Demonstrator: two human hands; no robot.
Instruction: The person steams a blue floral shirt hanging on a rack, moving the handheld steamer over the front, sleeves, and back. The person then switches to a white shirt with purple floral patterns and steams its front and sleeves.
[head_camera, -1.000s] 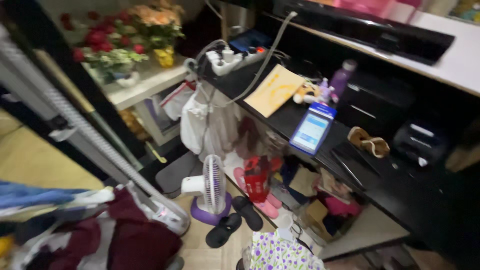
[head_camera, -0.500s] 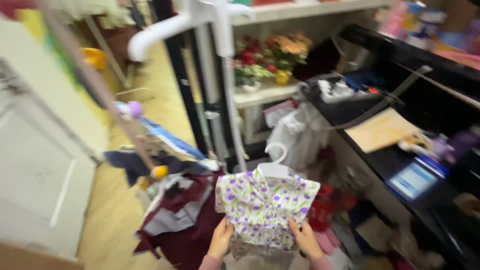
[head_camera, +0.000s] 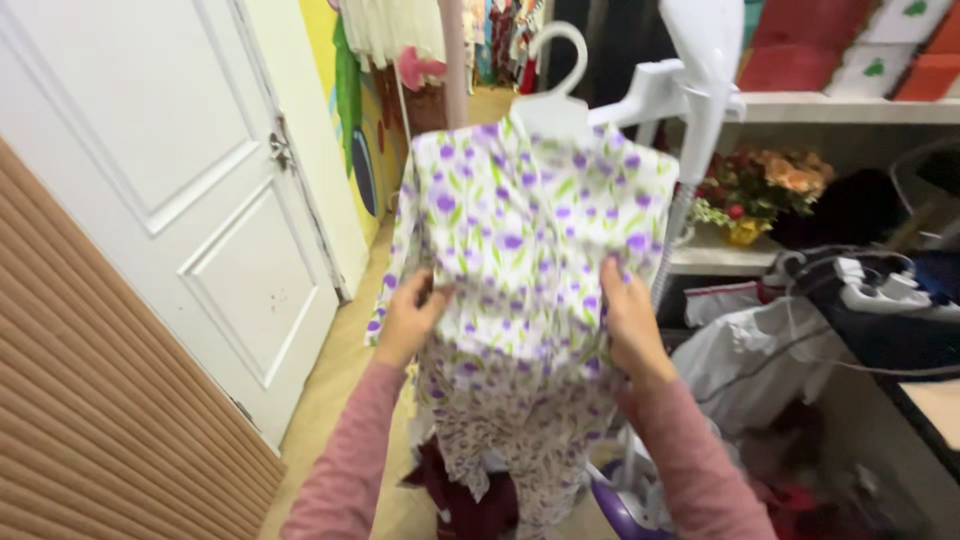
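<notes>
White cotton printed with purple flowers and green leaves fills the head view: a small garment (head_camera: 530, 260) on a white plastic hanger (head_camera: 553, 95), held up at chest height. The left hand (head_camera: 410, 318) pinches the cloth at its left edge and the right hand (head_camera: 628, 322) clasps it at the right edge, both closed on the fabric about midway down. Above the grip, the hanger's hook stands free, close to the white steamer stand (head_camera: 700, 90). Below the grip, matching printed cloth hangs loose toward dark red clothes (head_camera: 470, 500) on the floor. Left of the left hand is a white panelled door (head_camera: 190, 200); right of the right hand, a shelf with a flower pot (head_camera: 760, 195). The risk, as I judge it: the shoulders could slide off the hanger if the hands tug downward, or the dangling cloth could catch the steamer's purple base (head_camera: 625, 510).
</notes>
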